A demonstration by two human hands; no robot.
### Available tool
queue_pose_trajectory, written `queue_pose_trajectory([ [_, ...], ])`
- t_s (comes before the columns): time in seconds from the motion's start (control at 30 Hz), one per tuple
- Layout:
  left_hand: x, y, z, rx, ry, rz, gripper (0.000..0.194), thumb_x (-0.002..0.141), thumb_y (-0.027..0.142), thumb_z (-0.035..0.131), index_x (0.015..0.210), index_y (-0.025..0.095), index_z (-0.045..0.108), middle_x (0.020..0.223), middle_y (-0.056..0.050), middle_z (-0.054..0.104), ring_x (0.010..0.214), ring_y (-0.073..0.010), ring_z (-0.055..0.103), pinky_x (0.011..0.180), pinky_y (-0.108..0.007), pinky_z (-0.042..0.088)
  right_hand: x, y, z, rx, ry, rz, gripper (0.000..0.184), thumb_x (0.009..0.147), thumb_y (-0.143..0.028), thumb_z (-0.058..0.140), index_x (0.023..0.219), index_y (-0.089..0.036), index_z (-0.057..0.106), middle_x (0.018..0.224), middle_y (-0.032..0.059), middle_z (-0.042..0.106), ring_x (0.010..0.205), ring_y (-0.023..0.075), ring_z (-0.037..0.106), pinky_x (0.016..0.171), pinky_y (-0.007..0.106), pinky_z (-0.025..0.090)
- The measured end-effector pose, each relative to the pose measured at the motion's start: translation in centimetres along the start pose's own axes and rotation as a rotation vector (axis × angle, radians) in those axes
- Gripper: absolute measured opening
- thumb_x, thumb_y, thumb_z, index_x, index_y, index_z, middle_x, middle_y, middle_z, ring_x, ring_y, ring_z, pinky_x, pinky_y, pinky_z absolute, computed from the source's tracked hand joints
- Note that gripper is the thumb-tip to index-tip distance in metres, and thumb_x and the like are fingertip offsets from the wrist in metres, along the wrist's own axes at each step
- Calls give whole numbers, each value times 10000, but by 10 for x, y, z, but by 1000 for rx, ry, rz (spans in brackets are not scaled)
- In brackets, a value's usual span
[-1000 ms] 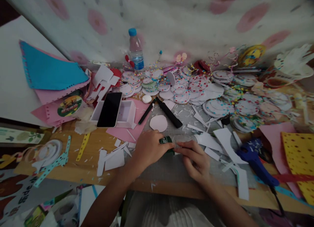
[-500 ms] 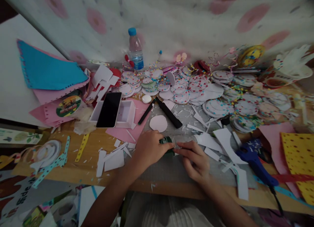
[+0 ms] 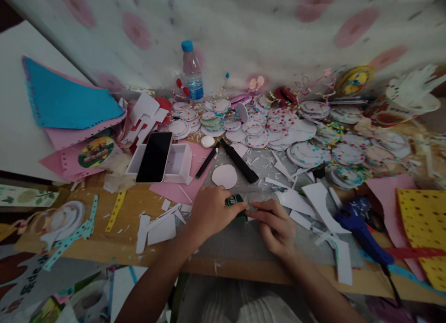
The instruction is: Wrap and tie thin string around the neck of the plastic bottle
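Observation:
Low over the grey cutting mat [image 3: 240, 253], my left hand [image 3: 212, 211] closes round a small dark green box [image 3: 239, 217] with pale print, thumb along its top. At the right end of the box, my right hand [image 3: 277, 225] has its thumb and fingertips pinched together; what they grip is too small to make out. A clear plastic piece [image 3: 256, 199] lies just behind these fingers. Beyond my left hand rests a white paper circle [image 3: 225, 176]. A black utility knife [image 3: 240, 162] and a slimmer dark pen-like tool [image 3: 208, 160] lie behind it.
Stacks of decorated paper discs [image 3: 258, 128] line the back. To the left are a phone [image 3: 154, 156] on a white box [image 3: 179, 162] and a water bottle [image 3: 193, 76]. Paper scraps [image 3: 322, 204] and a blue glue gun [image 3: 364, 234] lie right, its cord over the table edge.
Both hands stay almost still around the green box. The whole view has shifted very slightly; nothing else has visibly moved.

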State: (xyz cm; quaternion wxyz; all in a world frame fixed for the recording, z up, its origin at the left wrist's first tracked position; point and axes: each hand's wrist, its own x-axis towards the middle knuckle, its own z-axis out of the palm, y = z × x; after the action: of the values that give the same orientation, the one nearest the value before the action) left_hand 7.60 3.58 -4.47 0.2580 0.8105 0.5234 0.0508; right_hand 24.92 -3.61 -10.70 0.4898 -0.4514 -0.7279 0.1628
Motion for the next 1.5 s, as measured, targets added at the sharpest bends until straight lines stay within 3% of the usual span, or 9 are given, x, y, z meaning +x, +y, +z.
queue_pose_trajectory([
  [0.43, -6, -3, 5, 79, 36, 114, 442, 869, 567, 459, 826, 179, 668, 813, -79, 677, 878, -262, 627, 802, -386, 408, 1, 3, -2, 58, -9, 1, 345, 800, -21, 436, 934, -203, 696, 990, 81, 632, 857, 168, 616, 696, 294, 526],
  [0.67, -6, -4, 5, 121, -51, 191, 682, 634, 749, 606, 976, 159, 620, 946, -104, 662, 944, -317, 601, 829, -429, 430, 0, 5, -4, 80, -16, -2, 342, 794, -10, 423, 918, -203, 677, 994, 76, 642, 872, 161, 616, 723, 290, 525],
  [0.87, -8, 1, 13, 215, -24, 145, 550, 642, 609, 688, 955, 168, 590, 943, -96, 652, 918, -314, 604, 797, -434, 446, -4, 6, -4, 109, -18, 40, 316, 802, -15, 425, 914, -205, 652, 1010, 72, 640, 895, 165, 615, 737, 296, 514],
  [1.13, -13, 6, 15, 303, 29, 113, 520, 645, 607, 680, 931, 187, 568, 904, -87, 663, 877, -306, 604, 747, -426, 449, -5, 3, -4, 122, -5, 34, 322, 808, -14, 434, 936, -209, 656, 1007, 73, 649, 881, 170, 617, 718, 301, 513],
  [1.33, -12, 7, 16, 330, 48, 117, 516, 669, 624, 653, 922, 181, 576, 888, -91, 669, 868, -312, 608, 733, -437, 460, -1, 1, -4, 105, -39, -17, 371, 822, -39, 446, 1062, -212, 670, 1031, 84, 656, 896, 178, 624, 726, 309, 527],
  [1.5, -11, 7, 15, 309, 30, 129, 513, 721, 651, 591, 920, 178, 587, 886, -105, 675, 876, -324, 615, 728, -443, 466, -4, 3, -3, 142, -15, 31, 363, 835, -53, 453, 1075, -231, 659, 1028, 81, 669, 895, 194, 636, 708, 334, 537],
])
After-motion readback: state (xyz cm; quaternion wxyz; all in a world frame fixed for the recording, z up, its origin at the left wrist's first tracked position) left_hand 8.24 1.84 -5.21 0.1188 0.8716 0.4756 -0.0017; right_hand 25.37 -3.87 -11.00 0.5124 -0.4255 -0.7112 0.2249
